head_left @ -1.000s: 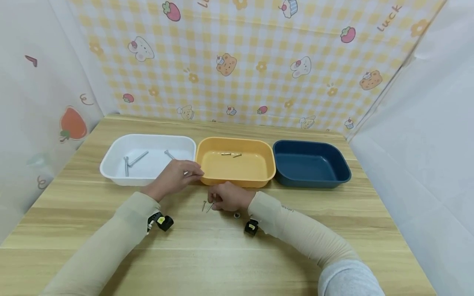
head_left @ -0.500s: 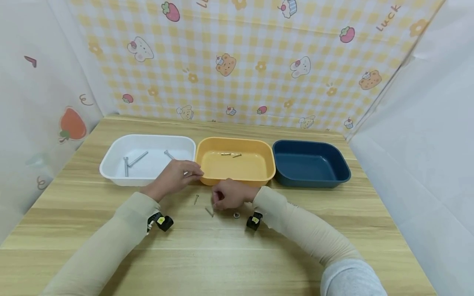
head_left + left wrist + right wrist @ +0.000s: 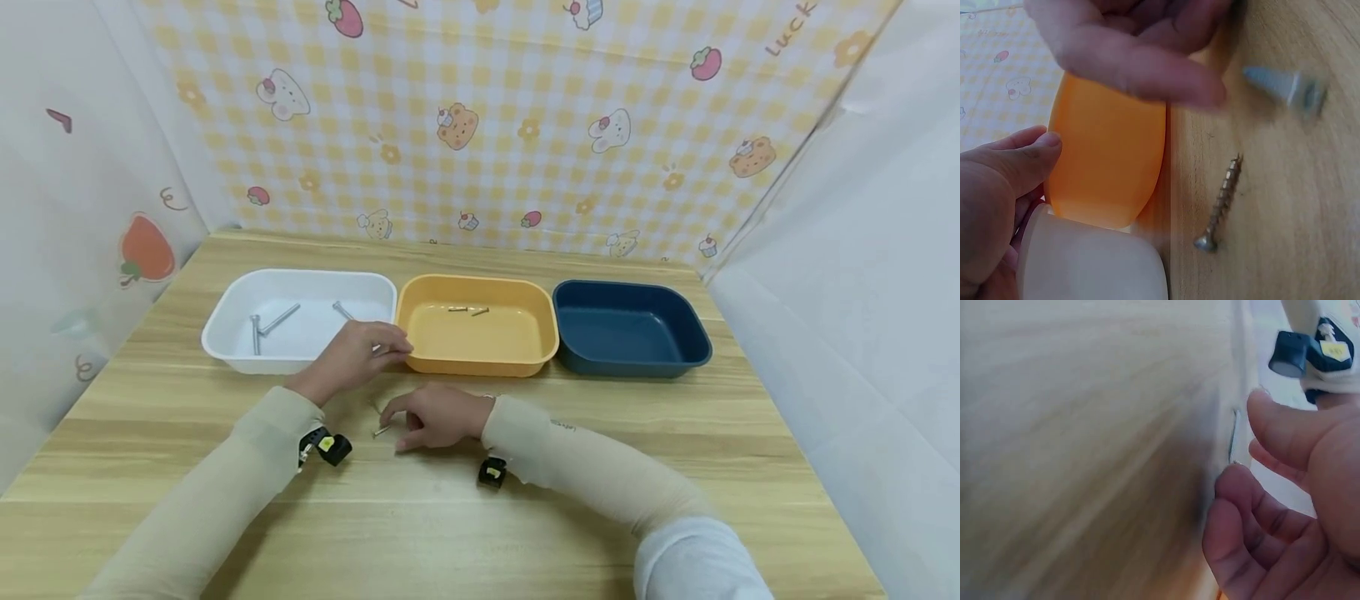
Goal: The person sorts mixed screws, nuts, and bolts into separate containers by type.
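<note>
My left hand (image 3: pixel 358 357) pinches the near corner of the yellow tray (image 3: pixel 480 367) where it meets the white tray (image 3: pixel 262 365); the thumb lies on the yellow rim in the left wrist view. Over the table in front, my right hand (image 3: pixel 438 414) reaches left with thumb and index apart and the other fingers bent. Its index fingertip is right at a small screw (image 3: pixel 382 432). Another screw (image 3: pixel 1219 203) lies on the wood nearer the trays, sharp in the left wrist view, while the screw by the fingers (image 3: pixel 1285 89) is blurred. The right wrist view shows a thin screw (image 3: pixel 1234 434) beside the fingertips.
Several long bolts (image 3: pixel 281 319) lie in the white tray. Two short screws (image 3: pixel 458 310) are in the yellow tray. A dark blue tray (image 3: pixel 630 367) stands at the right end of the row. Behind is a checked cloth (image 3: pixel 525 167).
My right hand has moved left and toward me, its thumb and index spreading. The two loose screws have shifted left, and the nut is now hidden by the hand. The left hand stays put.
</note>
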`<state>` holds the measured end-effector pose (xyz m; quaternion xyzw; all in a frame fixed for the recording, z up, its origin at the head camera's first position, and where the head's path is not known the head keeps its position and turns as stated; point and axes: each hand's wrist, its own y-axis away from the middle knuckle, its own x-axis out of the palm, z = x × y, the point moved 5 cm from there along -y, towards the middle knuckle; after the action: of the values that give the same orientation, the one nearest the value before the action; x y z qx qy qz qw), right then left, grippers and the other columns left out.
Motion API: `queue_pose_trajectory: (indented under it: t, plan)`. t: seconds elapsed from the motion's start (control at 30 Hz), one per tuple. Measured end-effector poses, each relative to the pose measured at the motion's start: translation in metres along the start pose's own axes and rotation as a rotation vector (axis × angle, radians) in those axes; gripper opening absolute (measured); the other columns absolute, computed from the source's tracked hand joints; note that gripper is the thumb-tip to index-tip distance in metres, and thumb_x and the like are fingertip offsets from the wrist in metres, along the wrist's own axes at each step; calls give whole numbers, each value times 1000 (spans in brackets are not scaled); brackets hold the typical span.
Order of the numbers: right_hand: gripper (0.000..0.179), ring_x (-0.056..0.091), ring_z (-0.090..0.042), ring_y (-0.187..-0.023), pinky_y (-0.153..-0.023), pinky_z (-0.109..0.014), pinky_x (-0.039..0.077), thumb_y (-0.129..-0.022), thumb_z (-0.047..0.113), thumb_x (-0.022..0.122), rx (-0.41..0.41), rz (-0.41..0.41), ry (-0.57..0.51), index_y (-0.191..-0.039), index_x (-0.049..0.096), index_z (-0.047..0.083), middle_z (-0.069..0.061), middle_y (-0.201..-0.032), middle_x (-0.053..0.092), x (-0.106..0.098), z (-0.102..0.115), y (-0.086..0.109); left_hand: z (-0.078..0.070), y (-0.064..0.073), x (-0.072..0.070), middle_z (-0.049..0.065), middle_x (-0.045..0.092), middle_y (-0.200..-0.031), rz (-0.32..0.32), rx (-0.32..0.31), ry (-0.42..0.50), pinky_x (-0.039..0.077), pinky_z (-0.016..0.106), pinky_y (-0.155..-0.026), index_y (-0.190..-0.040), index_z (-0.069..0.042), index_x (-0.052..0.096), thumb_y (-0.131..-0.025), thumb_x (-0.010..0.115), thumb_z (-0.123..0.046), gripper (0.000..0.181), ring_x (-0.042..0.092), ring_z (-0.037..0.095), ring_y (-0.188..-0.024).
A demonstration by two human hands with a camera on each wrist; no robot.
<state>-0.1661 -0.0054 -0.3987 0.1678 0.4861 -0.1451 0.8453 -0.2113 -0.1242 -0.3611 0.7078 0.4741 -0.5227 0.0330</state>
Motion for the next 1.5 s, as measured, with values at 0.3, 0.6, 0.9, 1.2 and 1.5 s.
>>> queue_pose_trajectory:
  t: [0.3,0.6,0.9,1.2,1.5]
  plan:
    - [9,51,-1,-67,-63,-10,41,-89,15,73,13,-26,58,-81,68,14,12,-71,58,2,3,-12,1,-3,3,8,73,-97,10,7,2,55,40,-84,-89,-6,77,-80,77,-2,10,68,26,-94]
    - [9,51,-2,-69,-64,-11,42,-92,12,69,48,36,-21,-83,65,14,10,-75,58,-4,-2,-4,1,1,2,8,73,-99,33,-51,11,54,40,-86,-90,-7,77,-81,77,-3,10,68,25,-96]
    - [15,56,-4,-78,-71,-15,47,-97,5,59,30,137,-170,-107,69,8,5,-88,64,-32,-10,10,2,3,3,8,73,-99,48,-53,3,54,41,-86,-92,-5,77,-81,76,-2,11,68,25,-96]
    - [24,61,-10,-69,-65,-23,53,-97,-5,51,117,119,-369,-116,64,-3,-17,-92,68,-59,-30,19,0,-1,1,8,73,-97,23,-25,7,54,40,-85,-90,-5,76,-79,78,1,12,68,24,-94]
    - [20,64,-17,-71,-69,-31,57,-94,-7,55,172,37,-528,-112,63,-8,-15,-86,64,-78,-46,21,0,0,1,8,73,-94,0,0,4,56,39,-81,-87,-5,76,-78,78,1,11,69,24,-91]
